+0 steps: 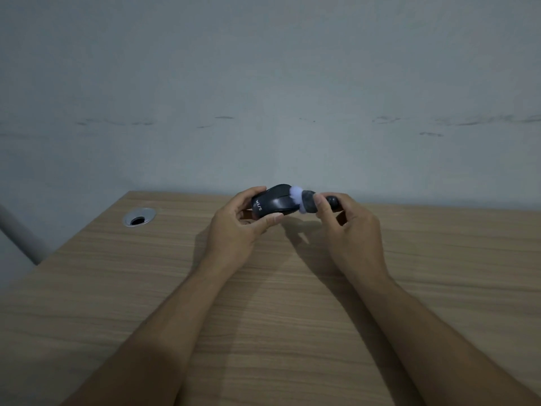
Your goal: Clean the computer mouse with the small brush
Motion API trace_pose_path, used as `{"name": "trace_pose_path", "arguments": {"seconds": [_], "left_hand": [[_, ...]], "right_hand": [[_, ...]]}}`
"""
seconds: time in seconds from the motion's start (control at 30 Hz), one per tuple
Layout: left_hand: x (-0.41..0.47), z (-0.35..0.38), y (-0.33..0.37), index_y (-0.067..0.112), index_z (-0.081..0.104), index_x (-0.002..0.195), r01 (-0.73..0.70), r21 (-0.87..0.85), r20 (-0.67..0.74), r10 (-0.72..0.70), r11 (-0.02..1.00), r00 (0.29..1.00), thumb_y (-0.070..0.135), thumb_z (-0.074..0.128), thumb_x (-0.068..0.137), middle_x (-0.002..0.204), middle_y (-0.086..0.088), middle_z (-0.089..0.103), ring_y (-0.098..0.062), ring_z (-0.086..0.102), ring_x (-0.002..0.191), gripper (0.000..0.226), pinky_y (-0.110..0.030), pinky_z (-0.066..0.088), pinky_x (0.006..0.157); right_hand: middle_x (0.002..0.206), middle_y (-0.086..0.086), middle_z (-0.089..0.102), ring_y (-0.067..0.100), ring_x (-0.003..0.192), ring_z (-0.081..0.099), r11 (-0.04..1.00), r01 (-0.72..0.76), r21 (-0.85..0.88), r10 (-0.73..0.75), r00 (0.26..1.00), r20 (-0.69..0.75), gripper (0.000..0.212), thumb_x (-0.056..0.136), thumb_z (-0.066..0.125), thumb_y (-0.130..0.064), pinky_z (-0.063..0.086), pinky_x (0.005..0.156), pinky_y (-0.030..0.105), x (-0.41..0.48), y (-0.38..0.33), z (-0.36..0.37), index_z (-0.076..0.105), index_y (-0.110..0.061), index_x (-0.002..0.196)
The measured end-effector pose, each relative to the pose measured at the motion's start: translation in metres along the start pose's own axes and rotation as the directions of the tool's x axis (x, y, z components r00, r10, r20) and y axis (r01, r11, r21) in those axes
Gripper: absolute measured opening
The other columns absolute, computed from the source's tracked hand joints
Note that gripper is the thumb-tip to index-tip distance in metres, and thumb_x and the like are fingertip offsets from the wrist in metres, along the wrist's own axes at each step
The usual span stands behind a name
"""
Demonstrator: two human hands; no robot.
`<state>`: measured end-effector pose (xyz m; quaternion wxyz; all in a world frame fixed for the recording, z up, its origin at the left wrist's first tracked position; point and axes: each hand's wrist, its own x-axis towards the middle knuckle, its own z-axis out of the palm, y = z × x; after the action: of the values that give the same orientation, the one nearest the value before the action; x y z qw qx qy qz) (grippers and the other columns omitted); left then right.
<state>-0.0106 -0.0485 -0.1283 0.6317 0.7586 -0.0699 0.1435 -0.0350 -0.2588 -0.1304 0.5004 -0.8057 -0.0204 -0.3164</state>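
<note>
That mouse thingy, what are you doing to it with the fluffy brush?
A person is cleaning a black computer mouse. The left hand holds it up above the wooden desk, and the right hand holds a small brush by its dark handle. The pale bristle tips are pressed against the mouse's front end.

- Mouse (pixel 275 202): black plastic, smooth, slight sheen, pale lettering on the shell.
- Brush (pixel 307 202): soft pale bristles, fluffy at the tip; dark matt collar and handle, likely plastic.
- Desk (pixel 263 303): light wood-grain laminate, matt, smooth.
- Grommet (pixel 138 217): shiny silvery rim.
- Wall (pixel 263 83): matt grey paint, scuffed.
</note>
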Motion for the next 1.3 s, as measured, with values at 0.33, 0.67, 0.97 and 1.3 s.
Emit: {"name": "trace_pose_path", "arguments": {"seconds": [0.33, 0.67, 0.97, 1.3], "left_hand": [[-0.004, -0.001, 0.003, 0.029, 0.075, 0.129, -0.051, 0.188, 0.002, 0.052, 0.981, 0.999, 0.031, 0.099, 0.08, 0.118, 0.013, 0.083, -0.002, 0.077, 0.107, 0.054, -0.025, 0.064, 0.089], [-0.002, 0.002, -0.004, 0.024, 0.07, 0.122, 0.03, 0.307, -0.064, -0.011, 0.951, 0.998, 0.031, 0.099, 0.08, 0.108, 0.019, 0.077, 0.019, 0.072, 0.09, 0.051, -0.007, 0.058, 0.077], [-0.025, 0.024, 0.013, 0.025, 0.059, 0.112, 0.198, 0.509, -0.163, -0.132, 0.837, 0.978, 0.057, 0.087, 0.083, 0.088, 0.018, 0.062, -0.002, 0.06, 0.077, 0.051, -0.024, 0.035, 0.058], [-0.03, 0.025, 0.029, 0.017, 0.053, 0.127, 0.256, 0.459, -0.158, -0.205, 0.851, 0.966, 0.07, 0.075, 0.088, 0.12, 0.002, 0.063, -0.022, 0.062, 0.105, 0.07, -0.033, 0.044, 0.081]], "right_hand": [[0.092, -0.018, 0.079, -0.013, 0.082, 0.066, 0.999, -0.002, -0.054, 0.001, 1.0, -0.013, 0.017, 0.105, 0.071, -0.039, 0.041, 0.071, 0.006, 0.004, 0.003, 0.002, 0.084, -0.028, 0.107], [0.084, -0.022, 0.073, -0.006, 0.074, 0.066, 0.996, 0.087, -0.024, -0.085, 0.994, 0.066, 0.017, 0.105, 0.073, -0.033, 0.042, 0.067, 0.01, -0.005, -0.002, 0.003, 0.086, -0.026, 0.113], [0.107, 0.006, 0.062, 0.028, 0.1, 0.068, 0.88, 0.012, -0.474, 0.108, 0.968, 0.225, 0.035, 0.098, 0.066, -0.037, 0.052, 0.078, 0.037, -0.016, -0.002, -0.013, 0.074, -0.047, 0.131], [0.135, 0.004, 0.051, 0.025, 0.119, 0.066, 0.869, -0.065, -0.49, 0.213, 0.943, 0.255, 0.067, 0.099, 0.068, -0.06, 0.058, 0.098, 0.04, -0.033, -0.004, -0.011, 0.053, -0.036, 0.16]]}}
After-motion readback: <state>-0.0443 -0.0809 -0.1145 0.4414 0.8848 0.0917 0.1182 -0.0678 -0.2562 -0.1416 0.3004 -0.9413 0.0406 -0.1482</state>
